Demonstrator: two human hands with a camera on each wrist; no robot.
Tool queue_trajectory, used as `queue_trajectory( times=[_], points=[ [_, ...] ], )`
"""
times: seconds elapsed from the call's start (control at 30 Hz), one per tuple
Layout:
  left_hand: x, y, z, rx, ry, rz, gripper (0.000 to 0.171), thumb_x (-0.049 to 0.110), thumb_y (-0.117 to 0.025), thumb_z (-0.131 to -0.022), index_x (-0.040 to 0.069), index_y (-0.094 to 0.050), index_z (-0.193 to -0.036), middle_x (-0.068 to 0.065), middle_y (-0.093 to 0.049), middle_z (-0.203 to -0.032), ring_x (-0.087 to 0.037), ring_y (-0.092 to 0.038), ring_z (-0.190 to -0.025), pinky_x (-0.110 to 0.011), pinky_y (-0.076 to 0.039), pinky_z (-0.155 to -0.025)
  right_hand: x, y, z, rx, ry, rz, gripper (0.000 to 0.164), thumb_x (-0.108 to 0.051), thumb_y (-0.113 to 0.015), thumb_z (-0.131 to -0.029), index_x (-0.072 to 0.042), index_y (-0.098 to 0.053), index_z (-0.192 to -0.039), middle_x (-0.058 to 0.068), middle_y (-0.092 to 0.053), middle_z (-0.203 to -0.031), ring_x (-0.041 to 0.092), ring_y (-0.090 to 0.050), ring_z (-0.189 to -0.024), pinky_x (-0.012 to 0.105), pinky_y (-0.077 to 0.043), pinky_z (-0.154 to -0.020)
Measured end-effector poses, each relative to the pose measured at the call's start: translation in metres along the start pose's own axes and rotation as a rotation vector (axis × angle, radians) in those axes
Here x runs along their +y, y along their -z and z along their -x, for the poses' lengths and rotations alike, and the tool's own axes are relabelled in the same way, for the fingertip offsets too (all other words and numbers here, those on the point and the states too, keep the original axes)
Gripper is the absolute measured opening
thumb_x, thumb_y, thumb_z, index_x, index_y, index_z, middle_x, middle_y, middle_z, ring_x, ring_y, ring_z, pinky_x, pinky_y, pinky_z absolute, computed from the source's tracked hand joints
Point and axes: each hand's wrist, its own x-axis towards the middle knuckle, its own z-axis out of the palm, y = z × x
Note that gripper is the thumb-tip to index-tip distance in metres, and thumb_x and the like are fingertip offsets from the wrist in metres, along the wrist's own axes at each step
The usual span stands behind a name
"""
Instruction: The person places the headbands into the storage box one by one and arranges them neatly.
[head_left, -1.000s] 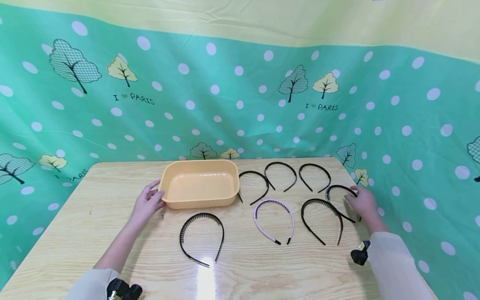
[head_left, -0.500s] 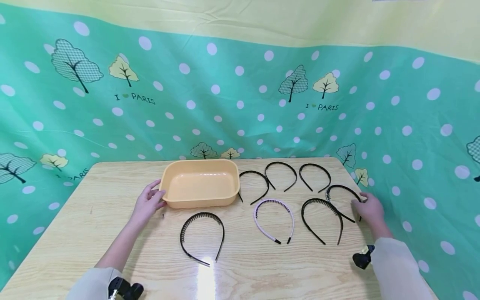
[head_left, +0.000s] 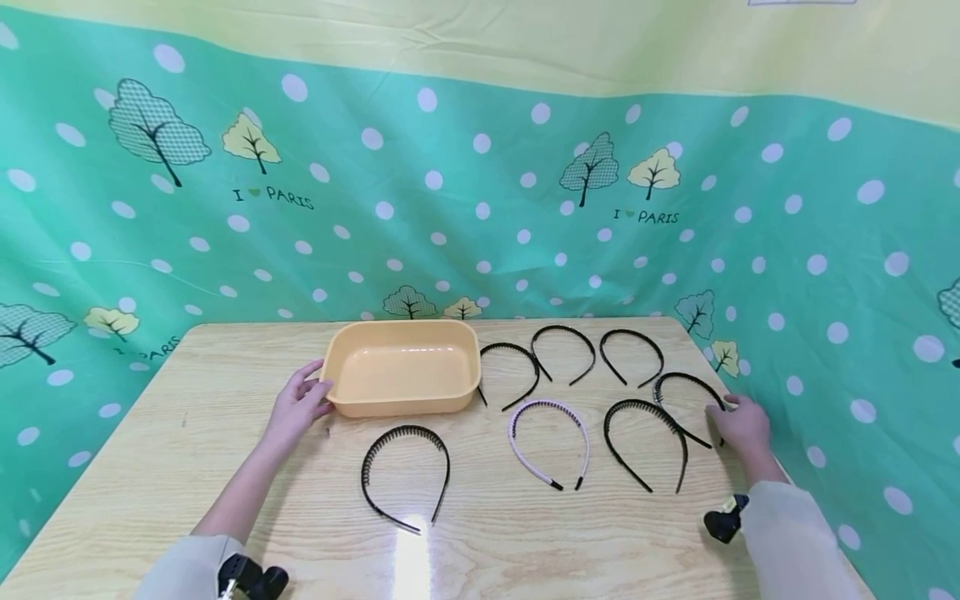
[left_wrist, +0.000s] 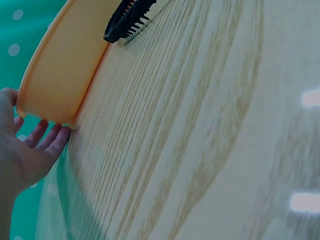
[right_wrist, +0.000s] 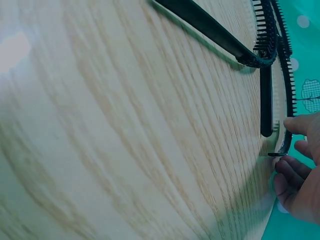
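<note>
At the left end of a light orange plastic basin [head_left: 405, 407], my left hand [head_left: 294, 408] holds the corner. In the left wrist view its thumb is at the rim and its fingertips lie against the end wall, low down. My right hand [head_left: 742, 423] pinches one leg of a black toothed headband [head_left: 691, 378] at the table's right edge. The right wrist view has thumb and fingers on either side of the leg's end, with the headband lying flat. Another black headband [head_left: 637, 402] overlaps its near leg.
A lilac headband [head_left: 547, 403] lies mid-table, and another black headband [head_left: 407, 430] lies in front of the basin. Several more black ones [head_left: 562, 327] line the back; the leftmost reaches the basin's right side. A green polka-dot cloth [head_left: 480, 225] hangs behind and to the right.
My right hand has slid right and toward me, from the headband's curve down to its leg end. The left hand, basin and headbands have stayed in place.
</note>
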Motion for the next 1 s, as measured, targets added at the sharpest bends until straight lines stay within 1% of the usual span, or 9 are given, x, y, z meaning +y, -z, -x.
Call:
queue_trajectory(
  times=[0.13, 0.33, 0.47, 0.57, 0.63, 0.77, 0.93, 1.0],
  points=[
    [0.0004, -0.0002, 0.0001, -0.002, 0.003, -0.004, 0.06, 0.029, -0.048, -0.098, 0.008, -0.022, -0.148, -0.02, -0.044, -0.125, 0.008, -0.057, -0.083, -0.02, -0.055, -0.084, 0.0012, -0.0019, -0.0016, 0.003, -0.02, 0.006, 0.06, -0.03, -0.045, -0.095, 0.013, -0.034, -0.136, 0.039, -0.041, -0.129, 0.051, -0.041, -0.115, 0.057, -0.043, -0.091],
    [0.0018, -0.0003, 0.0011, -0.004, 0.004, -0.01, 0.06, 0.03, -0.048, -0.098, 0.009, -0.022, -0.148, -0.022, -0.043, -0.127, 0.008, -0.057, -0.084, -0.022, -0.055, -0.086, 0.0019, -0.0038, -0.0045, 0.014, -0.025, 0.04, 0.059, -0.03, -0.044, -0.095, 0.012, -0.036, -0.135, 0.038, -0.042, -0.129, 0.052, -0.04, -0.115, 0.058, -0.04, -0.093],
    [0.0016, -0.0001, 0.0016, -0.004, 0.005, -0.012, 0.061, 0.031, -0.048, -0.098, 0.009, -0.022, -0.148, -0.022, -0.044, -0.127, 0.008, -0.057, -0.085, -0.021, -0.055, -0.085, 0.0019, -0.0048, -0.0066, 0.011, -0.049, 0.028, 0.058, -0.028, -0.043, -0.096, 0.012, -0.034, -0.137, 0.038, -0.037, -0.133, 0.053, -0.034, -0.119, 0.059, -0.037, -0.097],
    [0.0009, 0.0003, 0.0015, -0.004, 0.006, -0.009, 0.061, 0.032, -0.048, -0.098, 0.009, -0.022, -0.148, -0.021, -0.044, -0.127, 0.008, -0.057, -0.085, -0.02, -0.055, -0.085, 0.0012, -0.0049, -0.0069, 0.016, -0.065, 0.012, 0.054, -0.024, -0.041, -0.096, 0.012, -0.034, -0.137, 0.038, -0.034, -0.134, 0.052, -0.033, -0.12, 0.059, -0.037, -0.097],
    [0.0003, 0.0005, 0.0013, -0.004, 0.007, -0.006, 0.062, 0.032, -0.048, -0.098, 0.009, -0.022, -0.148, -0.02, -0.044, -0.126, 0.008, -0.057, -0.084, -0.02, -0.055, -0.084, 0.0003, -0.0046, -0.0061, 0.023, -0.074, 0.001, 0.051, -0.02, -0.039, -0.096, 0.011, -0.035, -0.136, 0.038, -0.033, -0.135, 0.051, -0.034, -0.12, 0.057, -0.039, -0.094],
    [-0.0005, 0.0007, 0.0009, -0.004, 0.008, 0.0, 0.062, 0.032, -0.049, -0.098, 0.008, -0.022, -0.148, -0.019, -0.044, -0.125, 0.007, -0.058, -0.085, -0.02, -0.055, -0.085, -0.0025, -0.003, -0.0032, 0.037, -0.086, -0.036, 0.048, -0.012, -0.036, -0.092, 0.012, -0.038, -0.134, 0.039, -0.033, -0.135, 0.049, -0.036, -0.118, 0.05, -0.044, -0.081],
    [0.0004, 0.0004, 0.0017, -0.004, 0.004, 0.003, 0.062, 0.032, -0.049, -0.097, 0.007, -0.023, -0.148, -0.014, -0.047, -0.12, 0.007, -0.058, -0.085, -0.02, -0.055, -0.085, -0.0032, -0.0013, -0.0009, 0.041, -0.09, -0.055, 0.048, -0.01, -0.035, -0.09, 0.013, -0.041, -0.132, 0.038, -0.035, -0.134, 0.049, -0.038, -0.116, 0.041, -0.045, -0.071],
    [0.0007, 0.0003, 0.002, -0.004, 0.004, 0.001, 0.062, 0.032, -0.049, -0.097, 0.007, -0.023, -0.148, -0.013, -0.047, -0.119, 0.007, -0.058, -0.085, -0.021, -0.055, -0.085, -0.0025, -0.0013, -0.0008, 0.039, -0.088, -0.052, 0.048, -0.01, -0.035, -0.09, 0.012, -0.041, -0.132, 0.038, -0.036, -0.134, 0.048, -0.038, -0.116, 0.039, -0.045, -0.07]
  ],
)
